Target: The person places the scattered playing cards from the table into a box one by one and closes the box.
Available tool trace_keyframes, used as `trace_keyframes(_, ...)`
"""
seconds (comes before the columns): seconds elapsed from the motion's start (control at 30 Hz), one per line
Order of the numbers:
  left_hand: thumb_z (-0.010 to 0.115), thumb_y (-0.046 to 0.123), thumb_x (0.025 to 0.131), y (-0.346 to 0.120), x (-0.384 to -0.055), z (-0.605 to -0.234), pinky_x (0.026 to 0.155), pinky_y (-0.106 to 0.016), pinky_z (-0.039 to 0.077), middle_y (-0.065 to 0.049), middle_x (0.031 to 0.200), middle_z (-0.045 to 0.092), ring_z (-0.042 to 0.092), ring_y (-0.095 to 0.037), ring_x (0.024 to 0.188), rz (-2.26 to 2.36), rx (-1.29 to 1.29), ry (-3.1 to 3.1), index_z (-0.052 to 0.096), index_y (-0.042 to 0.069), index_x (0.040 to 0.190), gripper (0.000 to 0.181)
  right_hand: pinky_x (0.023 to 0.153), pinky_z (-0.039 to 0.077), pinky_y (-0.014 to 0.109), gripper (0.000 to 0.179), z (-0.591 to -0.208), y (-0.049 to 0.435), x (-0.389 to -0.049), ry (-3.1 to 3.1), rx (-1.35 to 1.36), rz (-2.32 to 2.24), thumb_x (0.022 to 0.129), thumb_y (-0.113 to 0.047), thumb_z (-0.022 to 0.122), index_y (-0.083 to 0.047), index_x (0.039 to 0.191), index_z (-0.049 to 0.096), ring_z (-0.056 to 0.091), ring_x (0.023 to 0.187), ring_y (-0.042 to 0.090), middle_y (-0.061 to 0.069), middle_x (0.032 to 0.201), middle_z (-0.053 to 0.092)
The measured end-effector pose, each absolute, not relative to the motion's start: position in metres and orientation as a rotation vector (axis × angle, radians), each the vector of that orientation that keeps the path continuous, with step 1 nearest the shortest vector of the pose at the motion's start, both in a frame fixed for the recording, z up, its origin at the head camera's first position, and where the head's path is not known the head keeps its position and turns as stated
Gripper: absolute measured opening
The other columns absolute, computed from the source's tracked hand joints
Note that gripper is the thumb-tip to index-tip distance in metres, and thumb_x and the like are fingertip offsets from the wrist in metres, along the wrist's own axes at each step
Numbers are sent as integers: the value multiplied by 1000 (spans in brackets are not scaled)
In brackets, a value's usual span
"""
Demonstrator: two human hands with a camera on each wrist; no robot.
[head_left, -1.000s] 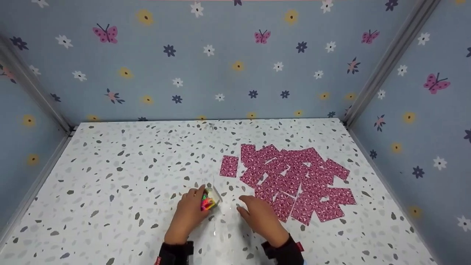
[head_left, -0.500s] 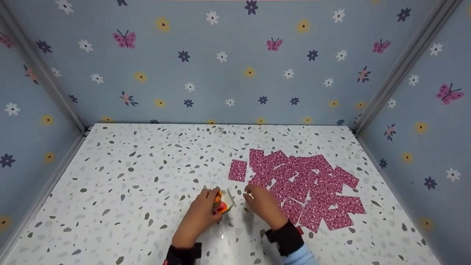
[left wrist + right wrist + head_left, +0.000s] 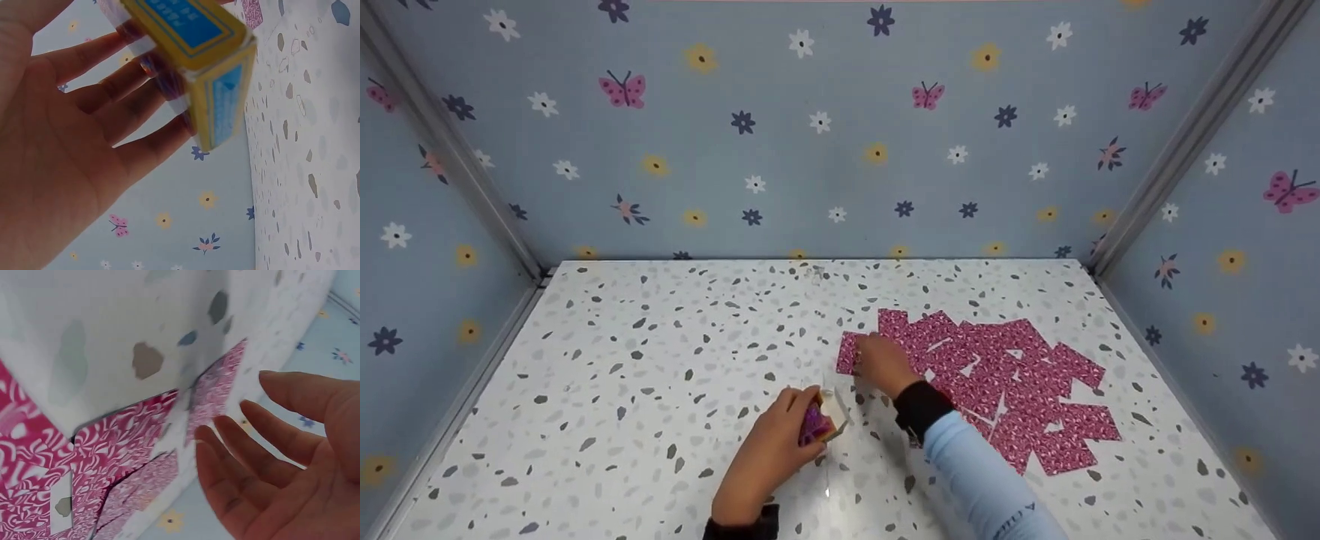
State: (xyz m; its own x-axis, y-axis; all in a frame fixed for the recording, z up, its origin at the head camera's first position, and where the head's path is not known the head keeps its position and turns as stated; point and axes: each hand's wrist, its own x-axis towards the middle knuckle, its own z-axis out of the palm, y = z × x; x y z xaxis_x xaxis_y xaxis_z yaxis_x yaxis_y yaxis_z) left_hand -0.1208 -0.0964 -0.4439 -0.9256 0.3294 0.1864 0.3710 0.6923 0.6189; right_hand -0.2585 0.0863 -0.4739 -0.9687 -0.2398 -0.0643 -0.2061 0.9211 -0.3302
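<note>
Pink patterned cards (image 3: pixel 1012 367) are lying in a loose, overlapping spread on the speckled table (image 3: pixel 622 450), nearer its right edge than its left, with an end card (image 3: pixel 847 352) sitting furthest left. Above that card the right hand (image 3: pixel 883 365) is hanging, fingers gently bent and thumb apart, pinching nothing that is showing; whether a fingertip is touching the card, I cannot tell. Thin and flat as the card is looking, too hard a press could be sending it skidding toward the far edge rather than lifting it.

Closer to the person, the left hand (image 3: pixel 776 442) is gripping a yellow-and-blue box (image 3: pixel 211 70) between bent fingers and thumb. Its pale flap (image 3: pixel 837 409) is standing away from the mouth, and something purple (image 3: pixel 813 424) is showing inside. A tightening squeeze could be buckling the sides, which I am judging to be thin; a careless tilt could be spilling whatever is inside. That flap could also be snagging a card's corner.

Further out, a black wristband (image 3: pixel 922 409) and light-blue sleeve (image 3: pixel 982 472) are crossing the spread's near-left side; a forearm dropping low could be sweeping cards toward the right edge.
</note>
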Motion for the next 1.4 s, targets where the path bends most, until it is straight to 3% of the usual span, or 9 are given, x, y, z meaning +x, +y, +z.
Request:
trace_keyframes(0.17,76,17,75,-99,-119,-442,79,-39,49,-13,117,52,57,-20,93,-1068,-569,-2807,43,5,136,70,89,49,43,54,-480,90,-278,2968,-286,-605,84,-17,68,-2,131,48,59,104,31,17,119,59)
trace_keyframes(0.33,76,18,75,-100,-121,-444,79,-39,50,-13,118,53,57,-20,93,-1054,-555,-2795,44,4,136,70,100,41,48,61,-482,93,-283,2901,-351,-579,83,-23,70,-4,135,45,49,122,34,19,135,48)
trace_keyframes(0.63,76,18,75,-98,-123,-446,81,-42,48,-14,117,53,57,-24,96,-1059,-531,-2815,44,2,135,69,84,51,45,71,-478,86,-277,2847,-357,-487,79,-24,74,-7,138,41,59,99,36,25,130,42)
trace_keyframes(0.9,77,19,74,-100,-123,-448,79,-41,49,-14,116,53,57,-23,94,-1029,-513,-2822,45,3,134,69,93,47,47,76,-477,79,-266,2765,-207,-464,76,-30,76,-7,139,39,54,113,38,24,135,43)
trace_keyframes(1.13,77,18,73,-98,-124,-449,83,-43,49,-14,116,54,57,-26,97,-1043,-507,-2818,46,3,133,69,99,42,48,91,-480,80,-254,2725,-166,-507,75,-33,77,-2,144,28,49,120,39,24,136,46)
trace_keyframes(1.2,77,17,73,-97,-124,-450,84,-43,49,-14,115,54,57,-26,97,-1052,-507,-2814,46,3,133,69,99,43,49,85,-480,80,-251,2746,-175,-482,75,-32,77,1,141,33,50,119,40,25,134,48)
trace_keyframes(1.27,77,17,73,-95,-124,-450,84,-43,49,-14,115,54,57,-26,97,-1060,-508,-2815,46,3,133,69,94,46,46,69,-480,81,-249,2774,-195,-439,77,-29,75,2,131,46,55,113,36,22,125,55)
trace_keyframes(1.4,77,17,72,-94,-123,-449,83,-42,49,-14,114,54,57,-24,95,-1054,-519,-2830,46,2,133,70,70,49,37,22,-476,85,-242,2812,-228,-457,80,-19,70,-5,95,61,59,79,23,9,88,64)
